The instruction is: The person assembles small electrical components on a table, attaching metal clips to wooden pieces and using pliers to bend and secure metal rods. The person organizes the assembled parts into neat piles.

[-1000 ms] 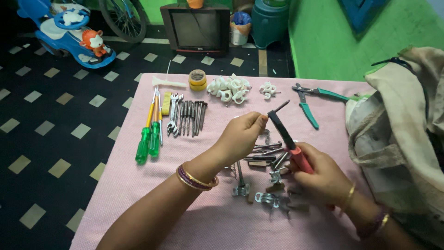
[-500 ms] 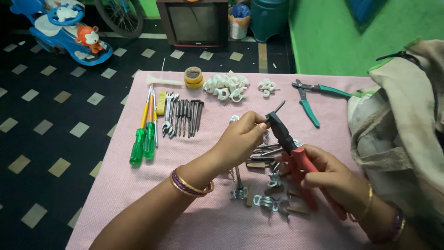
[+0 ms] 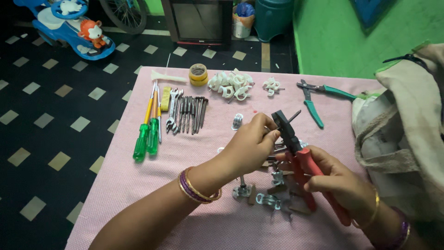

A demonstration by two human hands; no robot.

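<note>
Pliers [image 3: 296, 143] with red handles are sitting in the right hand [image 3: 340, 183], near the middle of the desk [image 3: 138, 185]. Left hand [image 3: 252, 143] fingers are pinching a thin nail [image 3: 292, 116] at the jaws. Squeezing slowly and holding the nail steady is probably working best.

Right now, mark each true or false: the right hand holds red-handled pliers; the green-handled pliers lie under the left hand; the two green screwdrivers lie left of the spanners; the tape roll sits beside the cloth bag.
1. The right hand holds the red-handled pliers: true.
2. The green-handled pliers lie under the left hand: false, they lie apart from it, at the table's far right.
3. The green screwdrivers lie left of the spanners: true.
4. The tape roll sits beside the cloth bag: false, it sits at the far edge by the white clips.
</note>
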